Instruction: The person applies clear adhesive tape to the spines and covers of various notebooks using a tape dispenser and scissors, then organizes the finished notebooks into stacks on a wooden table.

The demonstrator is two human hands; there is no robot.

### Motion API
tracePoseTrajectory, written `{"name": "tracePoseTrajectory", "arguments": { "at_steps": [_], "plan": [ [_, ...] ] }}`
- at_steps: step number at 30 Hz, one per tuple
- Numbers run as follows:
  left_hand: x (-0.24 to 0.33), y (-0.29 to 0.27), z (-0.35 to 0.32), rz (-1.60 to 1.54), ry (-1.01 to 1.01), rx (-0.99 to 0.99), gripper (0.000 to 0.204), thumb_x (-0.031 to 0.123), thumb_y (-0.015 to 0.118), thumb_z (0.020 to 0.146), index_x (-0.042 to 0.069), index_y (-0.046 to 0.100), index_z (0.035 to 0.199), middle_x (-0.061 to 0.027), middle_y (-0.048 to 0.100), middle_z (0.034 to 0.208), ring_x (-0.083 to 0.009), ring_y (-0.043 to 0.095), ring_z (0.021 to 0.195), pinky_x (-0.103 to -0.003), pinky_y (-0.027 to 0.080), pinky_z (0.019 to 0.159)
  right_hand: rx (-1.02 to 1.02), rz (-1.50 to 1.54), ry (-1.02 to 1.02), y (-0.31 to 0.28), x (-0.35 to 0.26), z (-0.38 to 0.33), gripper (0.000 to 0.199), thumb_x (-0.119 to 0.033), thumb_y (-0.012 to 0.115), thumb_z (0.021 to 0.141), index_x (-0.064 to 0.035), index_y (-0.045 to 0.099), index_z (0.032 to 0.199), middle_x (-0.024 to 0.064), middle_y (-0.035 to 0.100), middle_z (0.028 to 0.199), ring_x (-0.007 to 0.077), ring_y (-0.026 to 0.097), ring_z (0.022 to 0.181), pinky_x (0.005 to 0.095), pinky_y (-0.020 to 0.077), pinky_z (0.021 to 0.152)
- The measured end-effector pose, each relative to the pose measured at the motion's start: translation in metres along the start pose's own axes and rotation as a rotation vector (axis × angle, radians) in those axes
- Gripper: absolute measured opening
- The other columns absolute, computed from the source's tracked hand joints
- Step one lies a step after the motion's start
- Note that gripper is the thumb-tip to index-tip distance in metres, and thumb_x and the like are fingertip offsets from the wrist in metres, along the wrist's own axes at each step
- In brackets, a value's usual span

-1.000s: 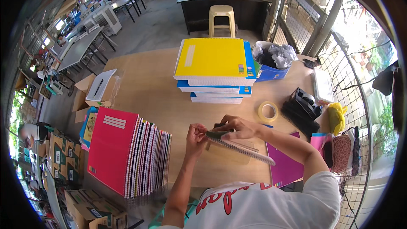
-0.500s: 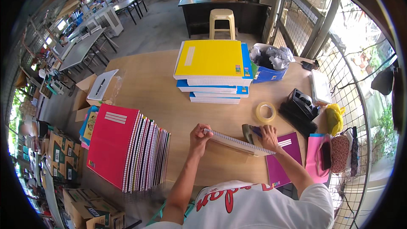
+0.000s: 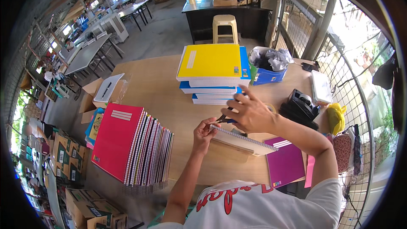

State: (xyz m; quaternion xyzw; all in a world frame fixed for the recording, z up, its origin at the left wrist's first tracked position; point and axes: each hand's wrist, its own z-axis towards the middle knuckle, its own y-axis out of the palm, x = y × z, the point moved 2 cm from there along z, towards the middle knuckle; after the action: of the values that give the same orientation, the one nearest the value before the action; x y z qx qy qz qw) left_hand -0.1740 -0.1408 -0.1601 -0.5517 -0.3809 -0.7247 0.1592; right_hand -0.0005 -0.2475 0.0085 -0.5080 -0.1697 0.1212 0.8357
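My left hand (image 3: 204,135) pinches the far left end of a spiral notebook (image 3: 246,143), which stands on its edge on the table with its wire coil up. In my right hand (image 3: 250,112) is a pair of dark pliers with blue on the handles (image 3: 226,119); the jaws are at the coil end beside my left fingertips. My right fingers partly cover the pliers. Close to the right end of the standing notebook, a purple notebook (image 3: 286,163) lies flat. An olive-grey object (image 3: 240,132) shows just behind the coil, mostly hidden.
Left stands a tall stack of spiral notebooks, red on top (image 3: 116,140). Beyond my hands is a pile with a yellow notebook (image 3: 210,61) uppermost. On the right are a blue bin (image 3: 271,76) of plastic bags, a black tape dispenser (image 3: 304,101) and a patterned pouch (image 3: 342,152).
My right hand has come up and left from the table near the notebook's right end, bringing the pliers to the coil's left end. My left hand still holds the notebook.
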Motion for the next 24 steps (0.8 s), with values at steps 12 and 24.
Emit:
{"name": "tracePoseTrajectory", "arguments": {
  "at_steps": [12,24],
  "plan": [
    [0.014,0.022,0.001,0.075,-0.078,0.048,0.05,-0.012,0.07,0.083,0.001,0.057,0.13,0.0024,0.063,0.083,-0.0037,0.056,0.078,-0.021,0.046,0.075,-0.118,-0.263,-0.317,0.009,-0.006,0.017,0.026,-0.022,0.065,0.075,-0.0132,0.071,0.099,-0.0003,0.064,0.096,0.0187,0.059,0.106,0.0478,0.037,0.112],
    [0.016,0.036,-0.02,0.012,0.04,0.101,0.047,-0.005,0.073,0.085,0.0,0.055,0.129,-0.0147,0.074,0.105,-0.0128,0.067,0.097,-0.026,0.052,0.086,-0.064,0.684,0.529,0.006,0.001,-0.062,0.057,-0.023,0.088,0.071,-0.0027,0.061,0.117,0.0187,0.063,0.107,0.037,0.065,0.097,0.0441,0.0539,0.083]
  ]
}}
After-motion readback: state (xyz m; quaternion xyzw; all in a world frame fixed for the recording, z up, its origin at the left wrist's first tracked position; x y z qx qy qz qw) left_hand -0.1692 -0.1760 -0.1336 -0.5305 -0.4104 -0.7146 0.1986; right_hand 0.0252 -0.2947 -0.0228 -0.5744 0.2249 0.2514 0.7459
